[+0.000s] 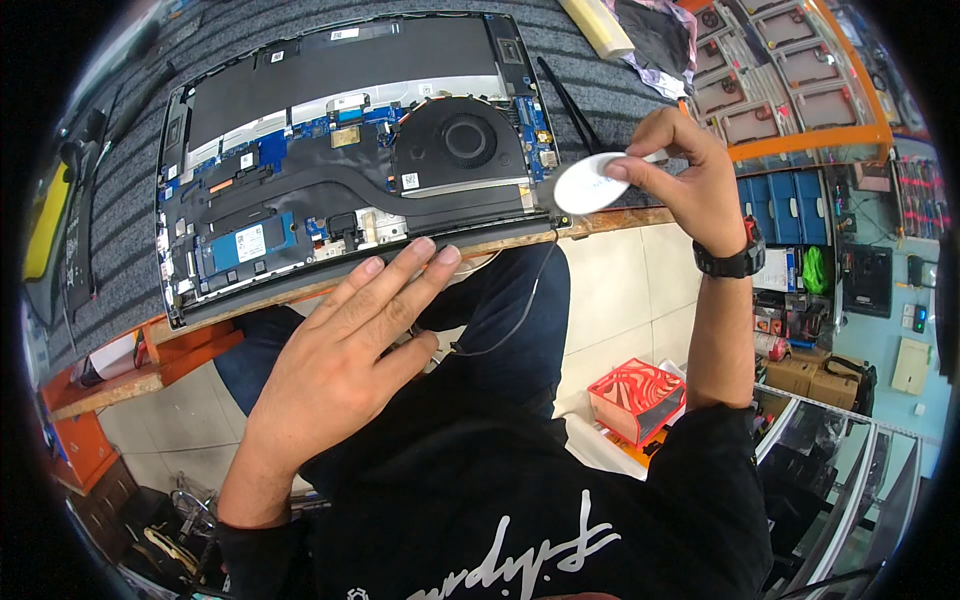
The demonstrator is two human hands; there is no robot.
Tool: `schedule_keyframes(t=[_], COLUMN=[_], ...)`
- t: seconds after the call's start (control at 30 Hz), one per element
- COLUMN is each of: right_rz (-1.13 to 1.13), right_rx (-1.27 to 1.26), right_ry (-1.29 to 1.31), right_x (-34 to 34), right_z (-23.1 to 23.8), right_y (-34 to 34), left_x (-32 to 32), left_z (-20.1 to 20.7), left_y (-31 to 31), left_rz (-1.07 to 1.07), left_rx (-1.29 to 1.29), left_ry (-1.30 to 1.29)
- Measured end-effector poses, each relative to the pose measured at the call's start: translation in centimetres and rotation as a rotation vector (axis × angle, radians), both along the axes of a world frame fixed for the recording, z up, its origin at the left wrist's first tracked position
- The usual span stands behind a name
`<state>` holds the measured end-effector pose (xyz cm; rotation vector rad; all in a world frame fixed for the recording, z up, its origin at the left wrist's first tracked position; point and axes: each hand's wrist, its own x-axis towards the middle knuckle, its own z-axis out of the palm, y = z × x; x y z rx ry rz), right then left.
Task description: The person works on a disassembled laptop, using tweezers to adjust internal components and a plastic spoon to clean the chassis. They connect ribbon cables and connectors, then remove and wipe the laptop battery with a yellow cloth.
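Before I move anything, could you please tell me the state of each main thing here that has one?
Laptop, bottom cover off, internals exposed.
Fan, seated in the laptop; whether spinning, unclear.
Black tweezers, lying beside the laptop.
White oval disc, pinched in the right hand.
Watch, strapped round the right wrist.
Left hand, open, at the laptop's near edge.

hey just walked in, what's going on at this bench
A person has a laptop open on the bench, its insides and round fan exposed. The right hand pinches a white oval object by the laptop's near right corner. The left hand spreads its fingers at the near edge; whether they touch is unclear.
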<state>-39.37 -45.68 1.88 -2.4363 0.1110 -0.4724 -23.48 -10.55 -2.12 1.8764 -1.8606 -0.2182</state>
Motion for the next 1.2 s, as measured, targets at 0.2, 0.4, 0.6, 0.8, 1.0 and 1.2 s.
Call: schedule_keyframes(t=[0.2,0.4,0.6,0.8,1.0,1.2], right_rz=[0.018,-0.189,-0.084,-0.011,-0.135,-0.117], right_rx=[-0.04,-0.001,0.085,0.032,-0.065,-0.007], right_ry=[0.047,-0.001,0.073,0.044,-0.021,-0.039], right_x=[-0.1,-0.7,-1.4,-1.6,-2.5,-1.9], right_z=[0.4,1.2,-0.1,-0.9,-0.7,-0.6], right_y=[-0.2,-0.4,0.8,0.7,0.2,0.2], left_x=[0.1,-0.1,-0.3,0.1,0.0,0.0], left_z=[0.0,-0.1,-0.1,-0.1,-0.3,-0.3], left_y=[0.0,0.1,0.4,0.0,0.0,0.1], left_rz=[-0.002,0.012,-0.001,0.004,-0.006,-0.003], left_rx=[0.004,0.013,-0.005,0.001,0.002,-0.006], left_ry=[-0.008,0.018,0.023,-0.004,0.01,0.032])
